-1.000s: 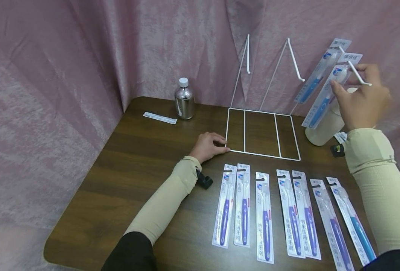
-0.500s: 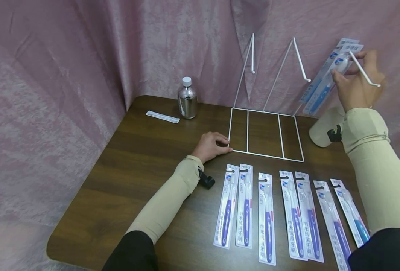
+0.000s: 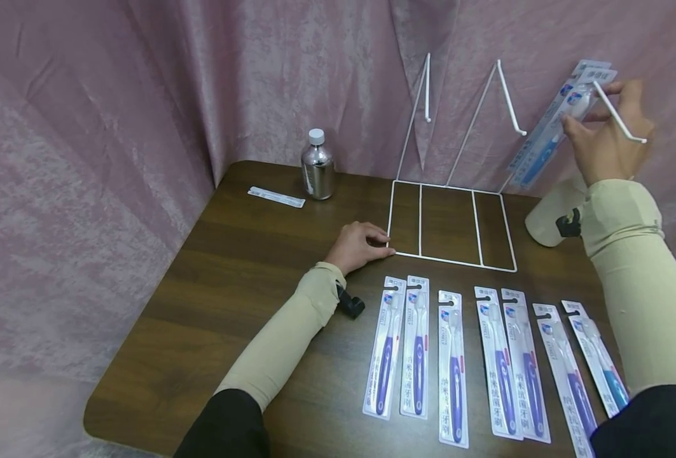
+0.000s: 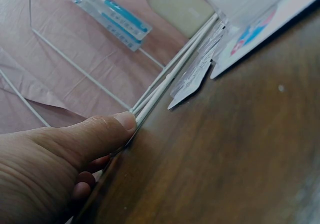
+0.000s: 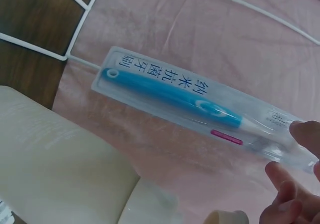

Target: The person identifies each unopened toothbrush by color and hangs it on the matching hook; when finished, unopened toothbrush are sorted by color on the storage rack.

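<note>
The bare left hand [image 3: 353, 247] is down low, and it pinches. Its thumb [image 4: 97, 136] sticks out almost straight, with the fingers [image 4: 82, 184] curled underneath. The left arm [image 3: 283, 337], in a smooth cream sleeve with black cloth lower down, reaches forward and slants to the right. The bare right hand [image 3: 612, 143] is up much higher, pinching with its thumb and fingers too. The right arm [image 3: 649, 292] has the same cream and black covering and leans to the left.
</note>
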### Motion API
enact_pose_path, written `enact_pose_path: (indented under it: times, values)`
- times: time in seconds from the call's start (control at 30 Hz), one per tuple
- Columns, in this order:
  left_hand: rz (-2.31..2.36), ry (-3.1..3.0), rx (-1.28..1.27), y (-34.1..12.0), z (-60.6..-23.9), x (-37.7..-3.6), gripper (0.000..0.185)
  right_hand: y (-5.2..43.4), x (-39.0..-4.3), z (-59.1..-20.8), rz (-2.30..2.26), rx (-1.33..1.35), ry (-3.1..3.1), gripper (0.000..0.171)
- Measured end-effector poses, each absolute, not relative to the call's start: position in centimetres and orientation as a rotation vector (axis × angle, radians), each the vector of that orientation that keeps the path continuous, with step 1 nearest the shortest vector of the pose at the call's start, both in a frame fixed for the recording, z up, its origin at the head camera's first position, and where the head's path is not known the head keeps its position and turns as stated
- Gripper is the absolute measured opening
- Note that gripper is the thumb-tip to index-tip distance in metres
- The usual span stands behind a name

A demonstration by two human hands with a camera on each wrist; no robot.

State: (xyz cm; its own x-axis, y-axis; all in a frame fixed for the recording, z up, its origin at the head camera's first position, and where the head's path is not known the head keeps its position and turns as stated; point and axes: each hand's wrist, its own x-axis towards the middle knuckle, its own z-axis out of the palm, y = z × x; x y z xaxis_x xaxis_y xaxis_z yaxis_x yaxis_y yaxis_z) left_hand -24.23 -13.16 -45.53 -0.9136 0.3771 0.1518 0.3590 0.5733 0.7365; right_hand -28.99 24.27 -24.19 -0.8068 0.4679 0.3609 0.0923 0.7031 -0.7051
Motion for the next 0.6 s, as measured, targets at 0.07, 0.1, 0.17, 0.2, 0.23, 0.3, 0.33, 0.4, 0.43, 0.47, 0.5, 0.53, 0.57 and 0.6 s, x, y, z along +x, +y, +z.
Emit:
enact_pose_path:
  times: [0.07, 0.1, 0.17, 0.2, 0.23, 0.3, 0.33, 0.4, 0.43, 0.47, 0.5, 0.53, 0.57, 0.6]
  values:
    - [1.288, 2.772, 0.651, -13.3, -45.6, -24.2, 0.029, 24.4, -28.6, -24.1, 1.02, -0.396, -2.351, 0.054]
    - [1.294, 2.773, 0.649, -13.3, -45.6, -24.2, 0.029, 24.5, -28.2, -24.0, 1.074, -0.38, -2.33, 0.055]
    - [1.297, 2.778, 0.647, -13.5, -45.7, -24.2, 0.028, 24.6, -27.3, -24.0, 1.15, -0.363, -2.265, 0.055]
    - [1.301, 2.779, 0.645, -13.6, -45.7, -24.1, 0.028, 24.6, -26.7, -24.0, 1.167, -0.361, -2.238, 0.054]
    - [1.301, 2.779, 0.644, -13.6, -45.6, -24.1, 0.028, 24.6, -25.9, -24.0, 1.187, -0.364, -2.209, 0.053]
    - [1.302, 2.778, 0.642, -13.8, -45.5, -24.0, 0.027, 24.8, -24.2, -24.2, 1.192, -0.354, -2.172, 0.051]
    - [1.298, 2.778, 0.642, -13.9, -45.4, -24.0, 0.028, 24.9, -23.2, -24.5, 1.16, -0.341, -2.172, 0.049]
    - [1.296, 2.776, 0.639, -14.2, -45.4, -23.9, 0.028, 25.5, -21.0, -25.1, 1.102, -0.295, -2.217, 0.043]
    - [1.292, 2.779, 0.636, -14.3, -45.4, -23.9, 0.028, 25.9, -20.0, -25.6, 1.086, -0.253, -2.238, 0.039]
    - [1.288, 2.782, 0.634, -14.4, -45.4, -23.9, 0.028, 26.3, -18.9, -26.1, 1.041, -0.202, -2.278, 0.036]
    - [1.29, 2.783, 0.631, -14.6, -45.4, -23.9, 0.029, 26.9, -18.0, -26.7, 1.006, -0.132, -2.309, 0.035]
    - [1.288, 2.787, 0.628, -14.7, -45.5, -23.9, 0.029, 27.6, -17.1, -27.4, 0.963, -0.072, -2.355, 0.034]
    - [1.287, 2.79, 0.625, -14.8, -45.5, -23.9, 0.029, 28.3, -16.3, -28.2, 0.955, -0.001, -2.388, 0.032]
    - [1.289, 2.793, 0.622, -14.9, -45.6, -23.9, 0.029, 29.0, -15.5, -28.9, 0.928, 0.065, -2.438, 0.028]
